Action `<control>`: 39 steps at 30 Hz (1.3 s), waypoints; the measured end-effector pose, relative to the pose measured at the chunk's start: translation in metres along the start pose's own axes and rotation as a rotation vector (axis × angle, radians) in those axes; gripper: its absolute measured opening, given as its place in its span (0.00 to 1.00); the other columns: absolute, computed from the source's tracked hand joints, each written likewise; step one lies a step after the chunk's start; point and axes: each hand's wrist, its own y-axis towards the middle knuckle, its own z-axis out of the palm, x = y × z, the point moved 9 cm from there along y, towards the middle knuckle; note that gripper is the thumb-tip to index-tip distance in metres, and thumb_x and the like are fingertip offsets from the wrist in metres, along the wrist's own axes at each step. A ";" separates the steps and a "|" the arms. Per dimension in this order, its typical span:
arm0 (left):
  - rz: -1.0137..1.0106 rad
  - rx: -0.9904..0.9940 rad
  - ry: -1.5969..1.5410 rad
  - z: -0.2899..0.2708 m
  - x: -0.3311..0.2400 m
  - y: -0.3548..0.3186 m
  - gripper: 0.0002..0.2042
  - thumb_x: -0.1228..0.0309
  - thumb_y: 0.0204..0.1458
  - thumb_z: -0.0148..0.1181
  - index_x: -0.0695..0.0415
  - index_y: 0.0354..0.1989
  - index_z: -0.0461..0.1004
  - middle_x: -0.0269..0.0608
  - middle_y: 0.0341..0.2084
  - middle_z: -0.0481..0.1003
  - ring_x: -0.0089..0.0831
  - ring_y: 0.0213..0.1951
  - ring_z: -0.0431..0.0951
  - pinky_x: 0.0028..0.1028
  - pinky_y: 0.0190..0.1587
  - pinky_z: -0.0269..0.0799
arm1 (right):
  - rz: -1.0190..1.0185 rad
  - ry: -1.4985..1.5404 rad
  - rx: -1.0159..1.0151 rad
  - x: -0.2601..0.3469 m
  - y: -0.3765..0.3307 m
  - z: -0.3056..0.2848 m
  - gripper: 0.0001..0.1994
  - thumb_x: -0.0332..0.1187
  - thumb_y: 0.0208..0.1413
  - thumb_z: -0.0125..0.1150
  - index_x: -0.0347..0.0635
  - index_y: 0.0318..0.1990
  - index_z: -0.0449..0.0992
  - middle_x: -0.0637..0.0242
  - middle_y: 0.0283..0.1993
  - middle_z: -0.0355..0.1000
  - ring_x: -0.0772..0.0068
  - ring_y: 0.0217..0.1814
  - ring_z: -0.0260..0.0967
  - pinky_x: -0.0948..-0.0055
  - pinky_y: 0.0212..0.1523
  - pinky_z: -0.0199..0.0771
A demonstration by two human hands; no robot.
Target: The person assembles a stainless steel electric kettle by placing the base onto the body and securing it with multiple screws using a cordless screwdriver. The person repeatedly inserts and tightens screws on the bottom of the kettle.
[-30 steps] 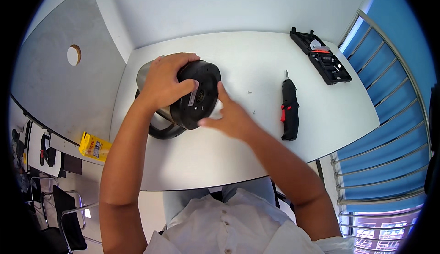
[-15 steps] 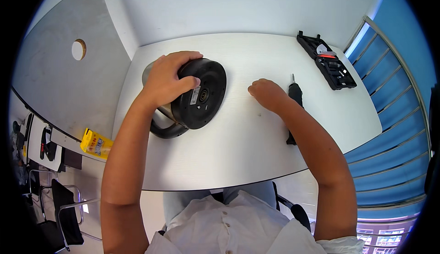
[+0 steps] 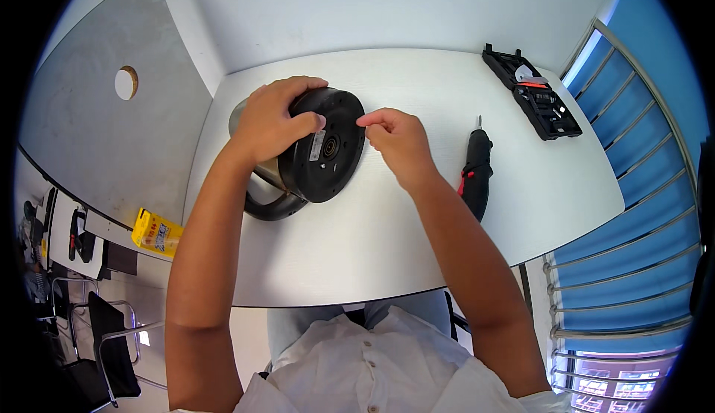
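An electric kettle (image 3: 298, 183) with a metal body lies tilted on its side on the white table (image 3: 335, 256). Its round black underside (image 3: 344, 119) faces up and to the right, with a central ring connector and a pale label. My left hand (image 3: 272, 126) is closed over the upper edge of the base, thumb on the underside. At the base's right rim, the fingertips of my right hand (image 3: 395, 141) are pinched together; whatever is between them is too small to make out. A black and red electric screwdriver (image 3: 478, 167) lies right of that hand, bit pointing away.
An opened black tool case (image 3: 540, 104) with bits stands at the far right of the table. Metal railings (image 3: 633, 189) run beyond the right edge. A grey panel (image 3: 97, 130) rises at left, near a yellow packet (image 3: 156, 232). Black chairs (image 3: 112, 338) stand at lower left.
My right hand has moved left from the table by the screwdriver to the kettle base's rim. My left hand keeps its hold, and the kettle has hardly shifted.
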 end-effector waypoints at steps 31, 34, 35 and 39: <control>0.022 -0.006 -0.004 -0.002 -0.003 -0.003 0.27 0.61 0.36 0.59 0.59 0.49 0.75 0.46 0.44 0.77 0.42 0.47 0.74 0.34 0.54 0.66 | 0.047 0.370 0.061 0.000 -0.005 0.046 0.04 0.27 0.59 0.54 0.36 0.39 0.72 0.66 0.33 0.72 0.79 0.32 0.67 0.79 0.35 0.68; 0.023 0.028 0.039 -0.001 -0.004 -0.003 0.29 0.63 0.37 0.58 0.61 0.52 0.72 0.48 0.47 0.75 0.39 0.49 0.74 0.32 0.54 0.67 | 0.046 0.324 0.070 0.003 -0.004 0.045 0.04 0.27 0.59 0.55 0.38 0.38 0.72 0.68 0.32 0.72 0.80 0.31 0.66 0.79 0.33 0.66; 0.028 0.025 0.048 -0.002 -0.005 -0.004 0.29 0.63 0.36 0.58 0.61 0.52 0.73 0.48 0.46 0.75 0.40 0.49 0.74 0.32 0.54 0.67 | 0.048 0.312 0.076 0.004 -0.004 0.046 0.03 0.27 0.58 0.55 0.39 0.38 0.72 0.69 0.32 0.72 0.81 0.31 0.65 0.80 0.32 0.65; 0.025 0.008 0.064 -0.003 -0.006 -0.004 0.29 0.61 0.36 0.58 0.60 0.51 0.73 0.49 0.46 0.76 0.41 0.48 0.75 0.32 0.54 0.67 | -0.017 0.294 0.100 0.003 -0.003 0.047 0.02 0.27 0.58 0.56 0.41 0.37 0.71 0.71 0.30 0.70 0.83 0.29 0.63 0.82 0.29 0.62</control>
